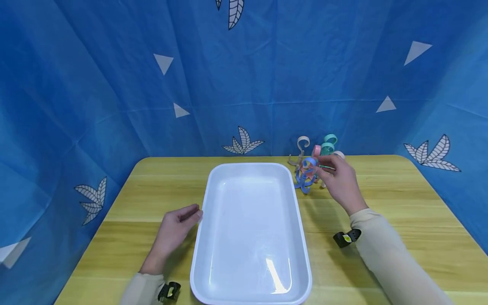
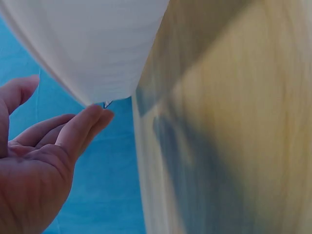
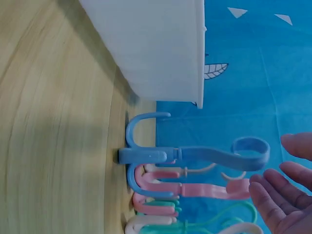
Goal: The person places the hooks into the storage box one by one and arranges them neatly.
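Note:
A blue plastic hook [image 3: 209, 155] with several curved prongs and a curled top stands upright on the table. My right hand [image 1: 340, 180] is at its curled top, fingers fairly straight and thumb apart from them; in the right wrist view the fingertips [image 3: 258, 187] are right beside the curl. Pink hooks [image 3: 200, 190], green hooks [image 1: 328, 143] and white hooks [image 1: 303, 140] of the same kind crowd behind the blue one. A white rectangular tray [image 1: 251, 228] lies at the middle of the table. My left hand [image 1: 174, 228] is at its left rim, fingers loosely extended.
The light wood table [image 1: 396, 203] carries the tray, with the hooks beyond its far right corner. A blue patterned cloth [image 1: 274, 76] hangs behind the table and along its sides. Each wrist wears a black strap with a small device [image 1: 347, 238].

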{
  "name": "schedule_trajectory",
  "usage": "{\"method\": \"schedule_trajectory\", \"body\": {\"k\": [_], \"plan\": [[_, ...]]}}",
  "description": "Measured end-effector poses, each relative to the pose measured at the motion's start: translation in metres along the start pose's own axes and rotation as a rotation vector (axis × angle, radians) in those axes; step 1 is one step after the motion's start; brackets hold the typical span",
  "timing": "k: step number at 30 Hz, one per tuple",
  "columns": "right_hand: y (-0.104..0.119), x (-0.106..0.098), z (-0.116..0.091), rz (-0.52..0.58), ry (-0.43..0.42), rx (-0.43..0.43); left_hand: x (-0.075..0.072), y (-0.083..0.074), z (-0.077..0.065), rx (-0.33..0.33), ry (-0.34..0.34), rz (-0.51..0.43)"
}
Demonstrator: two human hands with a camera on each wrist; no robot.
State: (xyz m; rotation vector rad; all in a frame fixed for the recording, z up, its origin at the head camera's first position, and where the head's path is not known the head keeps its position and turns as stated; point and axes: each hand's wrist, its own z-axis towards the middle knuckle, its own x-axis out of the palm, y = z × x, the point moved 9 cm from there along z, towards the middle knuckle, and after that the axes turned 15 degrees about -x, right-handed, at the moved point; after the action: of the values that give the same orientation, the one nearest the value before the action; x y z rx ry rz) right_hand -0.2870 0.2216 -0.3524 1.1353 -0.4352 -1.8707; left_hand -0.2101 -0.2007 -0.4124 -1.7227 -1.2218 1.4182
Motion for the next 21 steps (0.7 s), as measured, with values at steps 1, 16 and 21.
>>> {"method": "schedule_trajectory", "body": {"k": [1, 16, 21], "plan": [[-0.002, 0.002, 0.001, 0.010, -0.003, 0.008, 0.002, 0.002, 0.001, -0.009, 0.004, -0.005], [-0.005, 0.011, 0.014, -0.052, -0.059, -0.039, 0.013, 0.009, 0.005, -0.045, -0.004, -0.062], [-0.003, 0.010, 0.014, -0.054, -0.052, -0.048, 0.013, 0.011, 0.006, -0.052, 0.004, -0.050]]}}
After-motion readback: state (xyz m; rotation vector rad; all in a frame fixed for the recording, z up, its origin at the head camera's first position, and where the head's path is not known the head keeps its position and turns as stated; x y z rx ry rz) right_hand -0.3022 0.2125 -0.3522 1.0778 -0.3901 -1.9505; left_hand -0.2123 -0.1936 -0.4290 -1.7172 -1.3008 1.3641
